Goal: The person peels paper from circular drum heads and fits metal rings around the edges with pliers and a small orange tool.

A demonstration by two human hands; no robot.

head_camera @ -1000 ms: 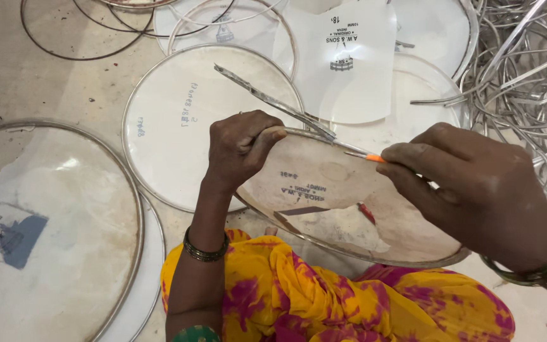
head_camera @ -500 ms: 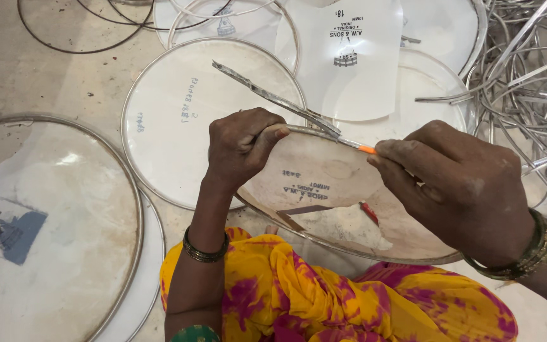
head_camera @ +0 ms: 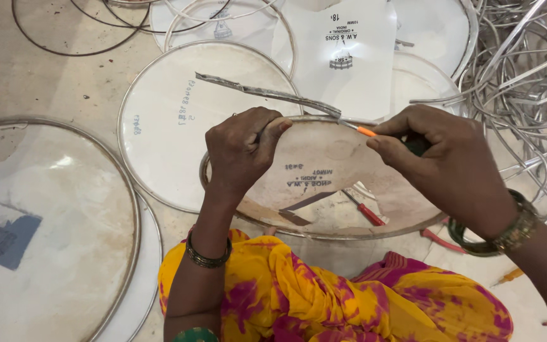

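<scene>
The left hand (head_camera: 245,149) is closing its fingers on the far rim of a drumhead (head_camera: 324,183) tilted over the lap. The right hand (head_camera: 441,161) is pinching an orange-tipped tool (head_camera: 367,131) at the rim, lifting a metal strip (head_camera: 267,94). The film looks thin, light, easily dented; the rim seems the safest grip. The tool's handle is hidden in the fist

The round drum skin (head_camera: 324,190) looks like translucent, glossy plastic film in a dull metal hoop. The peeled strip (head_camera: 267,93) is grey, rough metal. The floor (head_camera: 33,82) is matt, stained stone.
</scene>
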